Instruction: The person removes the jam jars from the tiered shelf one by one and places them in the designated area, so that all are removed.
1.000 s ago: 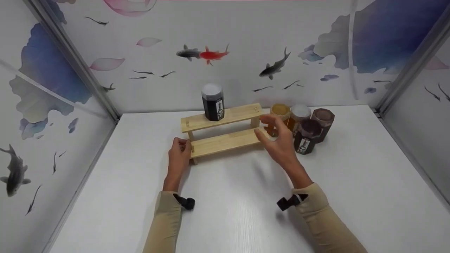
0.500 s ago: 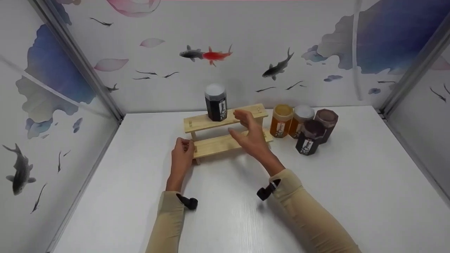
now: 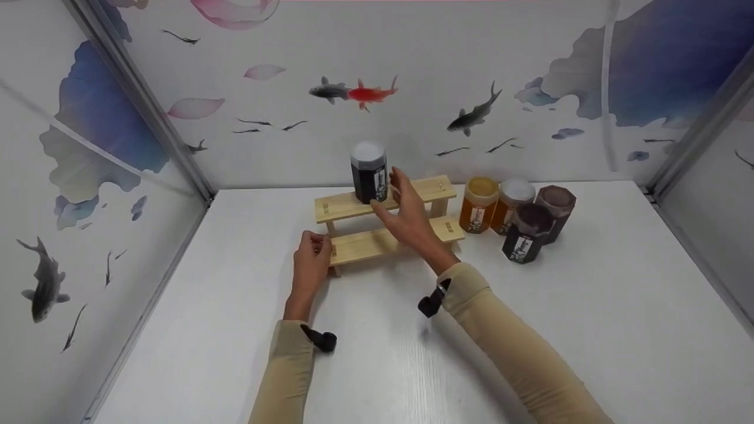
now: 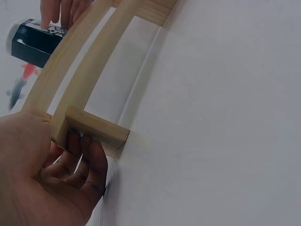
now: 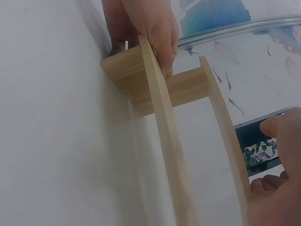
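Note:
A two-tier wooden rack point(image 3: 339, 207) stands on the white table point(image 3: 377, 353). A black jar with a grey lid point(image 3: 369, 172) sits upright on its top shelf. My left hand point(image 3: 315, 250) grips the left end of the lower shelf, fingers curled round the leg point(image 4: 96, 127). My right hand point(image 3: 396, 203) reaches over the rack with its fingers spread. Its fingertips point(image 5: 282, 125) are at the right side of the black jar point(image 5: 258, 150) and are not closed round it. In the left wrist view, those fingers point(image 4: 61, 9) meet the jar point(image 4: 35, 42).
Several jars stand grouped right of the rack: an amber one point(image 3: 478, 203), a white-lidded amber one point(image 3: 513, 197), a dark one in front point(image 3: 527, 232) and a brown one behind point(image 3: 555, 203). Walls painted with fish point(image 3: 353, 93) enclose the table on three sides.
My right hand has moved left, from beside the group of jars to the black jar on the top shelf. My left hand has kept its hold on the rack.

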Tool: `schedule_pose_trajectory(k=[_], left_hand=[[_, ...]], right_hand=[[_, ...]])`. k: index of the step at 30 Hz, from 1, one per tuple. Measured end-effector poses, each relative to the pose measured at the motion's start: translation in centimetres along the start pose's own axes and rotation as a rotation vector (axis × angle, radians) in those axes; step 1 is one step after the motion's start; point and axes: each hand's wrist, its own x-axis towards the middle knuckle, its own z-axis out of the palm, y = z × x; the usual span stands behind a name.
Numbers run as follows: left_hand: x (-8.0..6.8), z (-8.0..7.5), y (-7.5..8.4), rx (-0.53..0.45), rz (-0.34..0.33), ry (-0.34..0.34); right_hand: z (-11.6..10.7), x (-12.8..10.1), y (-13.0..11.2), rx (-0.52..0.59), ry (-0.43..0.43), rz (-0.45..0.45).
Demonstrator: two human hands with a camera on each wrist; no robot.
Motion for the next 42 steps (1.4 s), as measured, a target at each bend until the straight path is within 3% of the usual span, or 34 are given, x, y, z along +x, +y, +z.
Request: schedule_pose_trajectory(k=[5, 10, 14, 25, 30, 36, 42], left_hand=[[0.0, 0.0, -0.2, 0.006, 0.027, 0.013], [-0.1, 0.0, -0.2, -0.002, 0.017, 0.006], [0.0, -0.1, -0.1, -0.005, 0.018, 0.009], [0.0, 0.0, -0.3, -0.005, -0.004, -0.008], [0.1, -0.1, -0.2, -0.009, 0.003, -0.002], [0.1, 0.0, -0.3, 0.004, 0.003, 0.003], [0.1, 0.0, -0.2, 0.002, -0.003, 0.006]], right_hand=[[0.3, 1.1, -0.6, -0.042, -0.036, 0.023], [0.8, 1.7, -0.7, -0.124, -0.024, 0.032], [0.9, 2.0, -0.6, -0.123, -0.012, 0.046], [0.5, 1.5, -0.4, -0.196, -0.008, 0.036], [-0.4, 1.4, -1.0, -0.261, -0.049, 0.034], [-1.5, 1.4, -1.3, -0.166, -0.12, 0.076], [-1.8, 1.0, -0.7, -0.116, -0.126, -0.009]])
